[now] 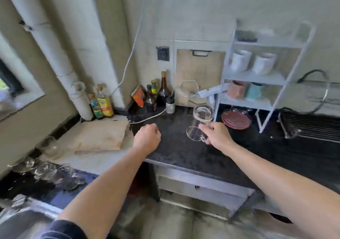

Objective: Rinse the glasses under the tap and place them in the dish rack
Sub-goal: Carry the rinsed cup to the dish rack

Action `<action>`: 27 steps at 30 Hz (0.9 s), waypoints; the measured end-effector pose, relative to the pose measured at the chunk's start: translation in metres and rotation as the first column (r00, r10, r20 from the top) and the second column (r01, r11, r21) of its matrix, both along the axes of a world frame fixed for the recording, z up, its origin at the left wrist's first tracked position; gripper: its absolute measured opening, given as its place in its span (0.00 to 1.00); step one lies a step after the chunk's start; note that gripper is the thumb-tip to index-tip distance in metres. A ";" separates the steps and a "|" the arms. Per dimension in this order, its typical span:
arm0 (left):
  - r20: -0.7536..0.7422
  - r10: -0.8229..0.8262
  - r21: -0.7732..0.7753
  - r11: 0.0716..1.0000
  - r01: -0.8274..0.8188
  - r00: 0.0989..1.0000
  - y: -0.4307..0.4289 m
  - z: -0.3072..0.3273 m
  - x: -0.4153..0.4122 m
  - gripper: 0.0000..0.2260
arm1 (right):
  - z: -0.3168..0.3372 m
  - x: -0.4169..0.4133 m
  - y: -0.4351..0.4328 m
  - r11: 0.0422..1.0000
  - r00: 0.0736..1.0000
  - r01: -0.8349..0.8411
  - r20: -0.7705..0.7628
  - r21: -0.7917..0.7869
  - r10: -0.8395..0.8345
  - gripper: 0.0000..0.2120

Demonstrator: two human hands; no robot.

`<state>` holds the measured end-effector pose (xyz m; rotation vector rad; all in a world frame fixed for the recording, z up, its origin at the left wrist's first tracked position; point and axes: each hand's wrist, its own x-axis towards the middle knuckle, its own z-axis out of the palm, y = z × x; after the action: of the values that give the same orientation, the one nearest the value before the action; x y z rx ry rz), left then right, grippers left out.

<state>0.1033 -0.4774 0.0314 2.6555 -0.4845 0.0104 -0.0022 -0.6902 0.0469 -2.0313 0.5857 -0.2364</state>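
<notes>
Clear glass (201,117), tilted, held above the black counter (176,146); right hand (217,135) curled round its handle. Left hand (147,137) fisted, holding nothing. More glasses (49,167) far left near the sink (22,218). Wire rack (311,126) far right.
</notes>
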 end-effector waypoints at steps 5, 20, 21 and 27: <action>0.014 -0.174 -0.007 0.985 0.174 0.985 -0.149 -0.009 -0.031 0.09 | -0.014 -0.069 -0.136 0.977 0.977 0.212 -0.036 -0.007 -0.212 0.22; -0.052 -0.692 -0.057 0.722 0.690 0.720 -0.475 -0.038 -0.088 0.09 | -0.082 -0.172 -0.390 0.781 0.774 0.623 -0.182 0.044 -0.607 0.20; -0.043 -0.722 -0.063 0.692 0.719 0.691 -0.496 -0.035 -0.092 0.09 | -0.082 -0.177 -0.405 0.763 0.755 0.645 -0.187 0.035 -0.629 0.19; 0.038 -0.847 -0.096 0.525 0.846 0.530 -0.607 -0.018 -0.127 0.10 | -0.082 -0.212 -0.499 0.610 0.608 0.790 -0.215 0.061 -0.765 0.17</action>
<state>-0.0238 -1.0849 0.0139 2.0268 -1.6839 -0.2740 -0.2137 -1.1889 -0.0356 -1.5257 1.5589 -0.5236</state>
